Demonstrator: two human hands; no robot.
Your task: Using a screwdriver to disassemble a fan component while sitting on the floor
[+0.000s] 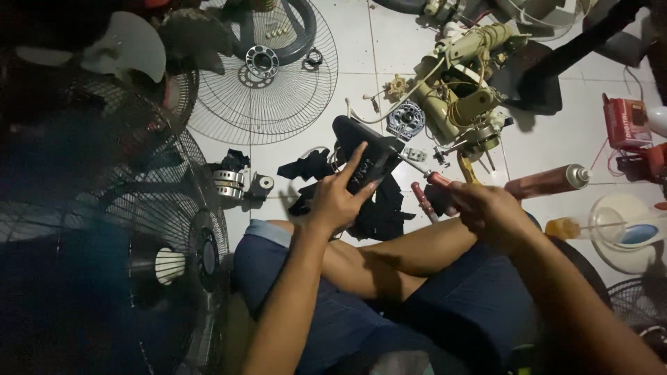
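My left hand (338, 196) grips a black plastic fan housing part (365, 156), tilted up from my crossed legs. In my right hand (488, 206) is a red-handled screwdriver (435, 178), and its metal shaft points left at the end of the black part. A second red-handled tool (422, 199) lies on the floor just below it. Black plastic pieces (306, 167) sit under and around the part.
A wire fan guard (264, 76) lies flat at the back. A standing fan (167, 236) fills the left. A cream motor assembly with wires (462, 90), a copper spray can (549, 182), a red meter (625, 123) and an oil bottle (563, 228) lie to the right.
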